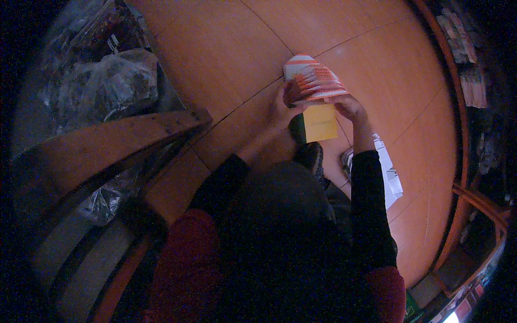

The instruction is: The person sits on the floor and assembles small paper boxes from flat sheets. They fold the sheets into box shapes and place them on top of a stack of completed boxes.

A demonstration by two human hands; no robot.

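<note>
Evidently, the left hand point(284, 103) and right hand point(353, 109) have fingers curled around opposite edges of the red-and-white printed sheets point(319, 79), above the tiled floor point(215, 64), a yellow square card point(321, 124) just below; if either grip loosened, layers could slide apart and fall.

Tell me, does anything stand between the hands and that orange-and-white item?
Nothing visible does: the left hand and right hand hold the orange-and-white item. A yellow square shows just below it.
</note>
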